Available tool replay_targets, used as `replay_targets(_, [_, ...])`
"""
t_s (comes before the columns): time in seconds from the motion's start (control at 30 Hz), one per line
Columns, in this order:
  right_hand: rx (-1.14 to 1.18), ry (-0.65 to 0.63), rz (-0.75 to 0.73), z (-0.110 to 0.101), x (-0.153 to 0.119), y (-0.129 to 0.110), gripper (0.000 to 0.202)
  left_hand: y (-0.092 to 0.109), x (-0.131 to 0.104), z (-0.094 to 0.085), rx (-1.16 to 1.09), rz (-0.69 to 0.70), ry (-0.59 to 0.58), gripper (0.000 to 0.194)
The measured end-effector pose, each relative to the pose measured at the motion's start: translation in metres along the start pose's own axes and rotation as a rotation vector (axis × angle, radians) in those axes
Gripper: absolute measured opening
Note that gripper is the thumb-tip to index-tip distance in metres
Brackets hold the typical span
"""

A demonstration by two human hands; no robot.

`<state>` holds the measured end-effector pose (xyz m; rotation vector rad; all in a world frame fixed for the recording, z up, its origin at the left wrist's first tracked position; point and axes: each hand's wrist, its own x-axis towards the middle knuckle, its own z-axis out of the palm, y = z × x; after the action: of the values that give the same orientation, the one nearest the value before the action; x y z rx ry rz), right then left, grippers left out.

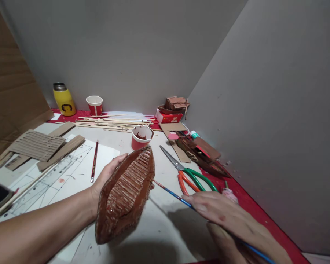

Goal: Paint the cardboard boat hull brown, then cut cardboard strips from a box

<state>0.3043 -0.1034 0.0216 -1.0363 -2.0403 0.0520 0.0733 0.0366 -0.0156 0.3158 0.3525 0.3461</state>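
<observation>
A small brown boat (129,187) with a ribbed, wet-looking inside is held tilted by my left hand (107,176). That hand grips it from behind and the left side, with fingertips showing at the right edge. My right hand (231,216) pinches a thin blue paintbrush (172,193), whose tip meets the boat's right rim. Just behind the boat stands a red and white paper cup (140,142) with brown paint inside and on its rim.
Scissors (181,168) with green and orange handles lie right of the boat. Another brown boat (203,156) is beyond them. Further off are wooden sticks (112,123), a yellow bottle (64,101) and a second cup (95,107). Cardboard pieces (38,145), a pencil (95,161) and drawn paper lie left.
</observation>
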Motion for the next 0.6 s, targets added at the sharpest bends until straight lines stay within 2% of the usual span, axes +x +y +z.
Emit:
replay_targets(0.13, [0.124,0.036,0.055,0.005,0.002,0.0,0.035,-0.004,0.0,0.002,-0.05,-0.028,0.042,0.04])
replay_targets(0.23, [0.274,0.081,0.176,0.012,0.006,-0.002,0.022,-0.006,-0.001,0.003,-0.06,-0.081,0.075,0.038])
replay_targets(0.33, [0.406,0.093,0.284,0.016,0.009,-0.006,0.018,-0.009,-0.001,0.003,-0.03,-0.171,0.102,0.042])
replay_targets(0.5, [0.458,0.019,0.198,0.018,0.013,-0.01,0.024,-0.016,0.002,0.001,0.014,-0.271,0.102,0.053])
replay_targets(0.6, [0.427,0.018,0.162,0.016,0.016,-0.013,0.031,-0.019,0.003,-0.002,-0.01,-0.3,0.039,0.056])
